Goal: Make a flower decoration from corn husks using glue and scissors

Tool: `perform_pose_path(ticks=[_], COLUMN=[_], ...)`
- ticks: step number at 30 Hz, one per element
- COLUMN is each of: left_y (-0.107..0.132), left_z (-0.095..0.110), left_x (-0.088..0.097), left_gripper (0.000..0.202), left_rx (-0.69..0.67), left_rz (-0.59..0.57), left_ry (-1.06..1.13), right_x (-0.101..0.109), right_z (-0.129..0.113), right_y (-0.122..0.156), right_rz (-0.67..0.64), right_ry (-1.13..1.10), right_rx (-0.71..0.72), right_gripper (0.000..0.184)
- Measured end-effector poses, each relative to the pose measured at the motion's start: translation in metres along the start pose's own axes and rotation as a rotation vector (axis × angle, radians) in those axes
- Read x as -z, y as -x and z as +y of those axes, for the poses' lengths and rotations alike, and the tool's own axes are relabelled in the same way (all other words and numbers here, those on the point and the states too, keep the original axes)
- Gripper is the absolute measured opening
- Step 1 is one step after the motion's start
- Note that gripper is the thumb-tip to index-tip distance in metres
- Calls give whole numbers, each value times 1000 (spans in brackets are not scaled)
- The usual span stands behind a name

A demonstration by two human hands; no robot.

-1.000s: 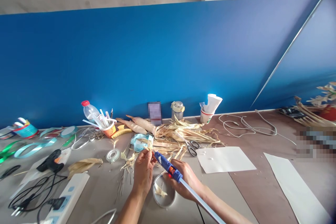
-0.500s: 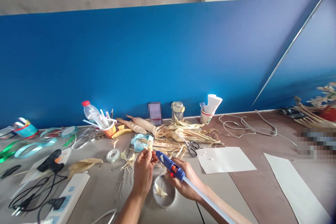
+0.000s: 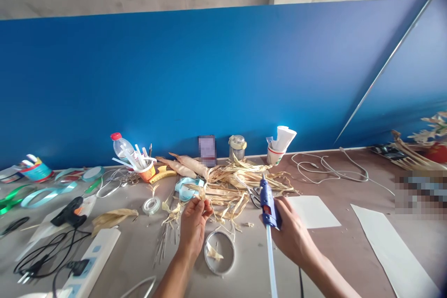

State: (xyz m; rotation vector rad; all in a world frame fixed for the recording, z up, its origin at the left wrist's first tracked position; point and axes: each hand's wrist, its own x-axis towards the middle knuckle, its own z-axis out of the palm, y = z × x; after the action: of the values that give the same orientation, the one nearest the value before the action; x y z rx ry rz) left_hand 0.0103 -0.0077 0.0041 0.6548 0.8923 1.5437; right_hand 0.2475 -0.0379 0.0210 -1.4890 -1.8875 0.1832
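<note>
Between the fingertips of my left hand (image 3: 194, 223) is a small piece of dried corn husk (image 3: 200, 192), pinched and pointing up. My right hand (image 3: 291, 230) is wrapped round a blue hot glue gun (image 3: 267, 202), its nozzle pointing up and away. A long clear glue stick (image 3: 271, 260) runs out of the gun's back end towards me. Just below and between my hands lies a round ring-like dish (image 3: 220, 272) with a scrap of husk in it. Beyond my hands spreads a pile of dried corn husks (image 3: 240, 179), and dark-handled scissors (image 3: 254, 198) lie partly hidden behind the glue gun.
A white power strip (image 3: 91, 265) and a black glue gun (image 3: 70, 214) with its cord lie at left. Along the back stand a bottle (image 3: 122, 146), a paper cup (image 3: 145, 173), a jar (image 3: 237, 148) and another cup (image 3: 275, 154). White paper (image 3: 316, 212) lies at right.
My right hand has moved right with the glue gun, away from the husk piece. The gun has turned from pointing left to pointing up. My left hand has hardly moved.
</note>
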Motion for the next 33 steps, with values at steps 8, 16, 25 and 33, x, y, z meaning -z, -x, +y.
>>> perform_pose_path(ticks=[8, 16, 25, 33], left_y=[0, 1, 6, 9], left_z=[-2, -1, -2, -3], left_x=[0, -1, -3, -9], left_gripper=[23, 21, 20, 17], left_rx=[9, 19, 60, 120], left_rz=[0, -25, -53, -146], left_ry=[34, 40, 27, 97], right_x=[4, 0, 14, -58], right_z=[59, 90, 34, -64], right_y=[23, 28, 1, -58], right_rz=[-111, -242, -80, -217], right_ry=[411, 422, 44, -679], right_rx=[-132, -256, -208, -146], right_gripper=[28, 25, 30, 17])
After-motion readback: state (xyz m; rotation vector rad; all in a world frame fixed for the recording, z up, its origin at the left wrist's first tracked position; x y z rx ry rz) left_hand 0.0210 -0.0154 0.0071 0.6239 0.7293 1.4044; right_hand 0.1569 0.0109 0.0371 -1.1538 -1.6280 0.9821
